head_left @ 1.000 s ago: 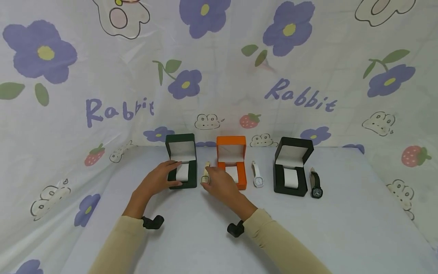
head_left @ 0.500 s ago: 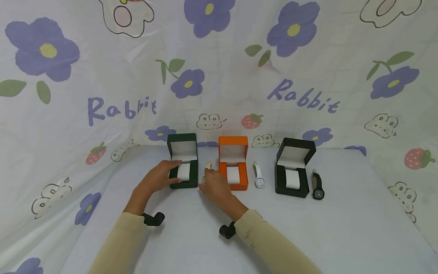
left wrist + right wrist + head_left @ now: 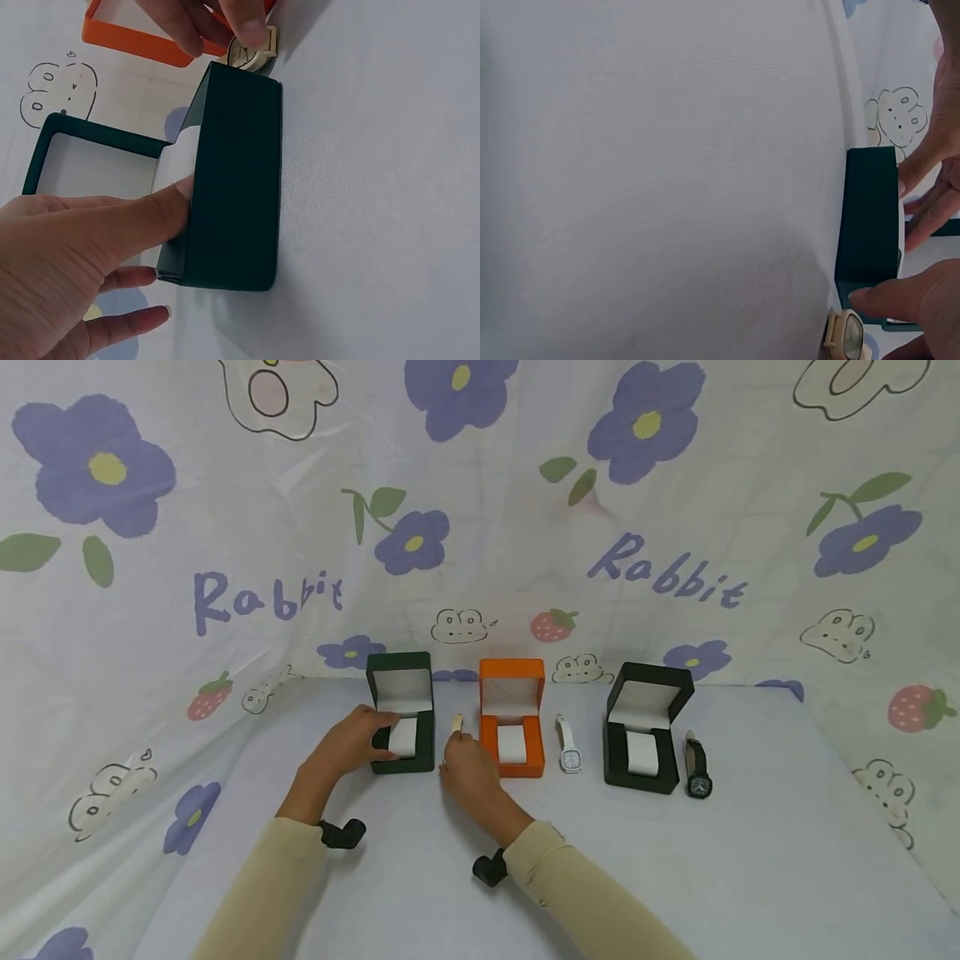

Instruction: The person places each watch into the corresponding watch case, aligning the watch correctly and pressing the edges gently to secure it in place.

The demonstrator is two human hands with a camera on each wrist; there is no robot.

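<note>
A green watch box (image 3: 425,743) stands with its lid up at the left of the row. My left hand (image 3: 347,742) pinches the white cushion (image 3: 402,737) inside it between thumb and fingers. In the left wrist view, the thumb tip lies on the cushion (image 3: 177,157) behind the front wall. To the right of this box, my right hand (image 3: 472,770) is over a gold-coloured watch (image 3: 457,722), its fingers curled about it. Most of that watch is hidden in the head view. Its case (image 3: 850,335) shows below my right thumb in the right wrist view.
An orange watch box (image 3: 533,752) stands open close to my right hand. Farther right are a white watch (image 3: 569,752), an open black watch box (image 3: 663,764) and a black watch (image 3: 697,768). A patterned cloth (image 3: 480,568) hangs behind the white table (image 3: 420,893).
My right hand has shifted slightly left and down, and its fingers have drawn closer together over the gold-coloured watch. The left hand has kept its place on the cushion.
</note>
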